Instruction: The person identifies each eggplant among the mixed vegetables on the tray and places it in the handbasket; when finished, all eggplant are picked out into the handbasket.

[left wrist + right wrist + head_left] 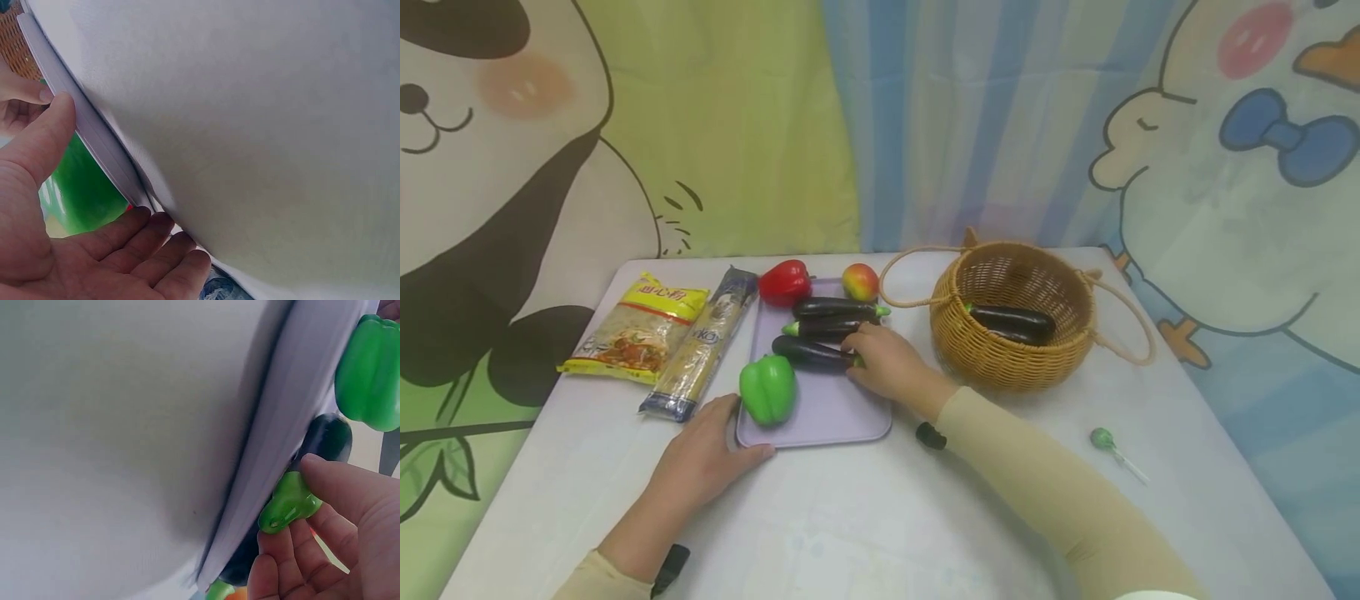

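A lilac tray (pixel 842 421) lies on the table, bearing several vegetables. My right hand (pixel 891 364) pinches the nearest eggplant (pixel 808 353) at its green stem end, thumb on one side and curled fingers on the other in the right wrist view. Two more eggplants, one (pixel 831 308) behind the other (pixel 823 330), lie just beyond it. My left hand (pixel 700 454) rests at the tray's near left corner, its thumb along the rim and its fingers extended beside it. Close to that hand stands a green bell pepper (pixel 767 390). Another eggplant (pixel 1015 323) is inside the wicker basket (pixel 1007 362).
At the tray's far end are a red bell pepper (pixel 785 283) and a red-yellow fruit (pixel 861 282). Left of the tray lie a long noodle pack (pixel 703 346) and a yellow food bag (pixel 638 329). A green lollipop (pixel 1102 439) lies at right, before the basket with its rope handles.
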A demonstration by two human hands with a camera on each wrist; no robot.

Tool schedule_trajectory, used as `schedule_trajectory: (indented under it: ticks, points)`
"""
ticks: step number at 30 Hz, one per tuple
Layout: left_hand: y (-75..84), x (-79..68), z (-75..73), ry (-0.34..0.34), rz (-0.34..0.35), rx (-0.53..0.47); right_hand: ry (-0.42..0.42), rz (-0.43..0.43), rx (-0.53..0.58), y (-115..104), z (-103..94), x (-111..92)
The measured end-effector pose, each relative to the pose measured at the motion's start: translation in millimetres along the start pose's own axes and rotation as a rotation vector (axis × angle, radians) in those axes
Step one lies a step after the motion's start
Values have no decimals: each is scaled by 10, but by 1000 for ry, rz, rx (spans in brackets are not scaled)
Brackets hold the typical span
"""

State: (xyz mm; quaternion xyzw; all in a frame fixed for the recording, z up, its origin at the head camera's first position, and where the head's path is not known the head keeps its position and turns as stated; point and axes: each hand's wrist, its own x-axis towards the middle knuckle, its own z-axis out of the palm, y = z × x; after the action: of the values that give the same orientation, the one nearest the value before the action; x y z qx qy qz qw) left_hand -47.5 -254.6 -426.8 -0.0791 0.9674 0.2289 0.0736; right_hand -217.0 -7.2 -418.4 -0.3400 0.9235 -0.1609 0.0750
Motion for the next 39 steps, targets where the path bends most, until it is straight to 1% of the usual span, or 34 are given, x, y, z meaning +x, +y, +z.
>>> schedule_trajectory:
  ticks: [12,21,28,33,39]
  points:
    - [-20,8,5,2,18,0,25,-7,-13,7,-199,-215]
    - [-40,15,16,-21,0,-2,55,-17,8,-31,-409,-407]
    - [-40,0,15,-24,6,3,103,-31,14,65,-491,-553]
    - [-42,1,13,-33,4,0,144,-22,45,126,-633,-669]
    - [-48,0,6,-24,19,2,192,-10,30,198,-819,-783]
